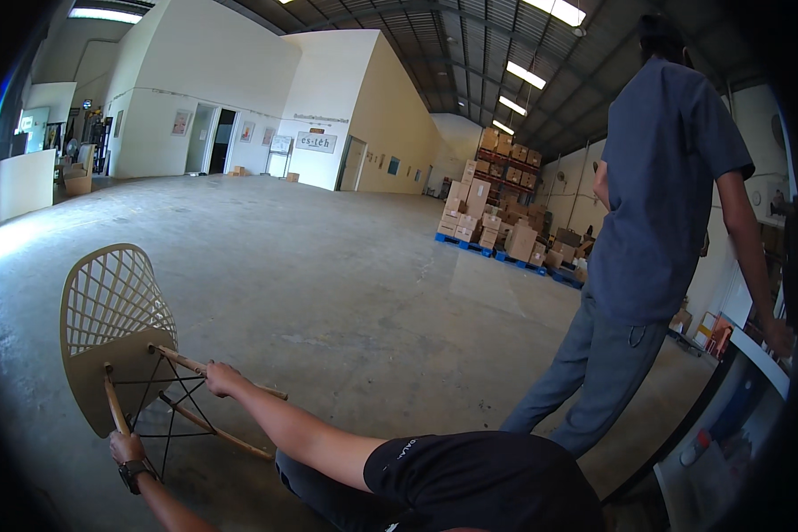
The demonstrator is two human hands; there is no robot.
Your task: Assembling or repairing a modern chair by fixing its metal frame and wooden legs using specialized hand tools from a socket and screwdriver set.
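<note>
Chair: beige, latticed, is tilting
Left hand, right hand: are each clasping 1 wooden leg
Floor: grey concrete, is showing stains
Warehouse: boxes are standing stacked

Grey concrete warehouse floor with blue pallets at far right and small cardboard boxes at far left.

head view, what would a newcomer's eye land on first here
Probably the lattice-backed chair at lower left, tipped, with the left hand and right hand each gripping a wooden leg. Next, the co-worker in blue, standing large at right. Farther back, right of centre, cartons stacked on blue pallets.
</note>
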